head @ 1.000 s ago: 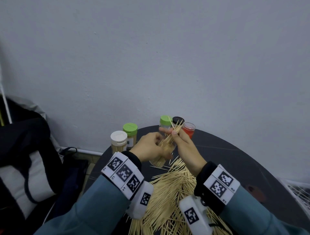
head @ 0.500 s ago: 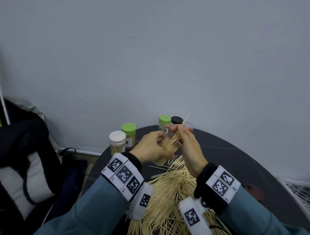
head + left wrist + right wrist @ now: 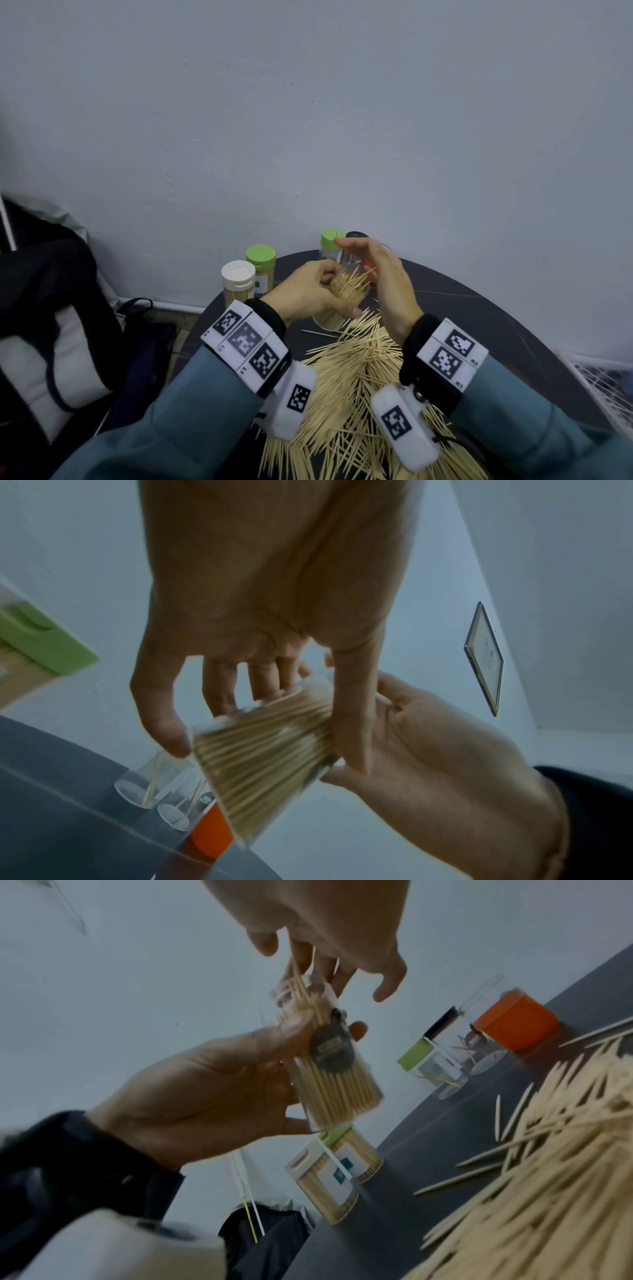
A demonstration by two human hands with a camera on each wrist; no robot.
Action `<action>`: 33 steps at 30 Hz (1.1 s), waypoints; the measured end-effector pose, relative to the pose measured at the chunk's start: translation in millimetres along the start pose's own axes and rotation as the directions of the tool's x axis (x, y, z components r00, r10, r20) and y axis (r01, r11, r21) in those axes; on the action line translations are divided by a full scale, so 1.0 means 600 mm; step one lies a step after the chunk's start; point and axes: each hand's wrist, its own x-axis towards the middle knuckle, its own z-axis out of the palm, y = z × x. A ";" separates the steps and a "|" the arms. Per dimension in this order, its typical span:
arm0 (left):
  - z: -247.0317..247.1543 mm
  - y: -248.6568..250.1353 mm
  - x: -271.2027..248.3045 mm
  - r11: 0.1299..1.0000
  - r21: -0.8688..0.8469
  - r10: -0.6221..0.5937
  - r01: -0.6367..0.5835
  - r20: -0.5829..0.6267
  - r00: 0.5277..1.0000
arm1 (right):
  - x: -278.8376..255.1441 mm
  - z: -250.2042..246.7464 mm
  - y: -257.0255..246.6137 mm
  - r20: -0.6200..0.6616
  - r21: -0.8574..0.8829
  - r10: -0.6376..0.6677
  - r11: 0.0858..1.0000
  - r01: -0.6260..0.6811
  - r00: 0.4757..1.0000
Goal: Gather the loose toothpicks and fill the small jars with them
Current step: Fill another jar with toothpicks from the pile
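My left hand (image 3: 305, 294) grips a clear jar (image 3: 329, 320) packed with toothpicks and holds it tilted above the dark round table (image 3: 479, 329). Toothpick tips (image 3: 352, 284) stick out of its mouth. My right hand (image 3: 380, 270) is over that mouth with fingers stretched out. In the right wrist view its fingertips (image 3: 308, 961) touch the tips that stick out of the jar (image 3: 329, 1069). The left wrist view shows the jar (image 3: 260, 764) between thumb and fingers. A big pile of loose toothpicks (image 3: 356, 383) lies under my wrists.
A white-lidded jar (image 3: 238, 284) and a green-lidded jar (image 3: 261, 270), both full, stand at the table's back left edge. Behind my hands stand another green-lidded jar (image 3: 330, 241), a black lid (image 3: 356, 234), clear, nearly empty jars (image 3: 140, 785) and an orange lid (image 3: 517, 1023). A black bag (image 3: 51, 308) sits on the left.
My right hand let go of the bundle of toothpicks it was pinching into the jar, and its fingers now stretch flat over the mouth. The left hand keeps its grip on the jar.
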 end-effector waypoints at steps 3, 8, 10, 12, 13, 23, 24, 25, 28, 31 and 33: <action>0.002 0.001 -0.001 1.000 -0.001 0.020 -0.020 0.000 1.000 | -0.009 0.003 0.007 0.071 -0.041 0.063 0.997 -0.060 0.996; 0.002 0.000 -0.001 0.999 0.024 0.046 -0.046 -0.024 0.999 | -0.010 0.001 0.016 0.088 0.027 0.141 0.989 -0.143 0.986; 0.001 0.000 -0.002 0.999 0.012 0.054 -0.053 -0.033 0.998 | -0.010 -0.006 0.010 0.095 0.041 0.155 0.986 -0.160 0.983; -0.002 0.001 -0.003 0.998 -0.001 0.061 -0.061 -0.046 0.997 | -0.011 -0.014 0.009 0.137 0.017 0.161 0.986 -0.165 0.977; -0.004 0.001 -0.004 0.998 -0.005 0.064 -0.065 -0.055 0.996 | -0.013 -0.017 0.009 0.161 -0.003 0.168 0.986 -0.170 0.973; -0.009 -0.003 -0.019 0.993 0.089 0.072 -0.071 0.002 0.997 | -0.015 -0.028 0.012 0.210 -0.081 0.223 0.974 -0.210 0.952; -0.011 -0.003 -0.020 0.993 0.096 0.075 -0.074 -0.002 0.997 | -0.014 -0.029 0.012 0.197 -0.079 0.219 0.975 -0.208 0.956; -0.013 -0.003 -0.020 0.992 0.099 0.073 -0.072 -0.007 0.997 | -0.013 -0.030 0.013 0.186 -0.081 0.217 0.975 -0.205 0.958; -0.018 -0.002 -0.021 0.994 0.089 0.061 -0.061 0.000 0.998 | -0.014 -0.034 0.017 0.187 -0.110 0.213 0.975 -0.195 0.959; -0.014 -0.003 -0.020 0.994 0.093 0.062 -0.063 0.011 0.998 | -0.018 -0.030 0.021 0.222 -0.125 0.221 0.972 -0.197 0.950; -0.010 -0.003 -0.019 0.993 0.097 0.066 -0.068 0.023 0.998 | -0.018 -0.025 0.022 0.232 -0.128 0.225 0.972 -0.199 0.947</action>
